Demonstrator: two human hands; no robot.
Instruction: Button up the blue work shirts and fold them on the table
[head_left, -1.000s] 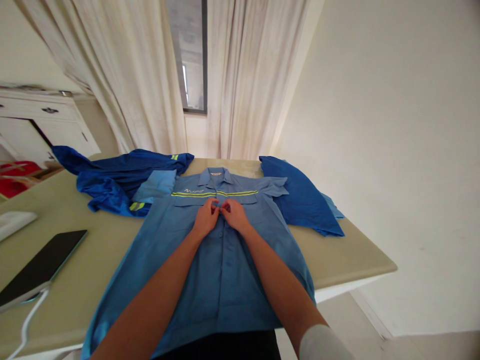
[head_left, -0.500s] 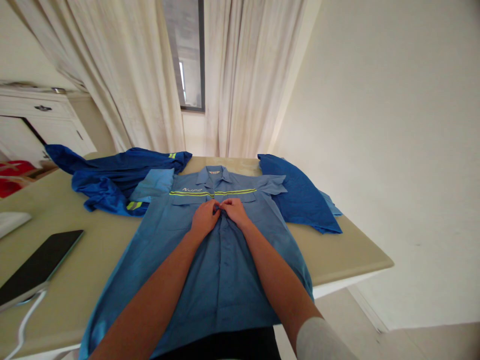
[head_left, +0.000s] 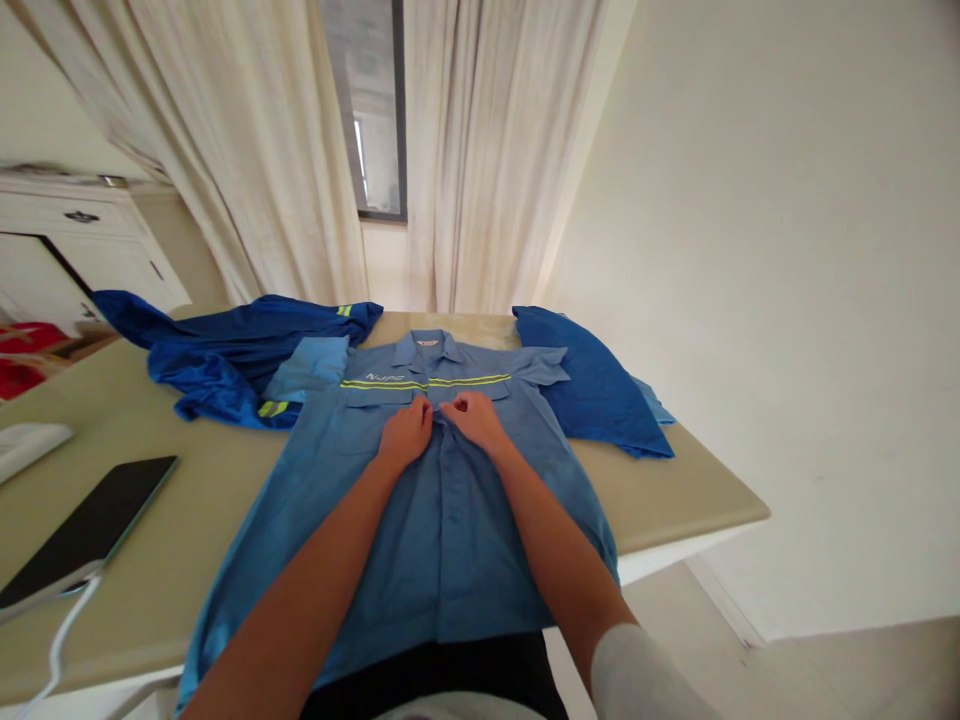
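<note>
A blue short-sleeved work shirt (head_left: 397, 580) lies front up on the table, collar away from me, with yellow stripes and white letters across the chest. My left hand (head_left: 407, 430) is closed on the shirt's front placket just below the stripes. Close beside it, my right hand (head_left: 472, 418) pinches the other side of the same placket, its fingers curled. Any button between the fingertips is too small to make out. The shirt's lower hem hangs at the table's near edge, by my body.
Darker blue garments with reflective bands (head_left: 225, 350) lie at the left, and another dark blue garment (head_left: 592, 385) at the right. A black tablet-like device (head_left: 90, 525) with a white cable (head_left: 67, 630) rests on the beige table (head_left: 682, 490). Curtains and a wall stand behind.
My hands have moved slightly apart at the placket, the right one shifting a little to the right. The view has shifted slightly; the garments lie as before.
</note>
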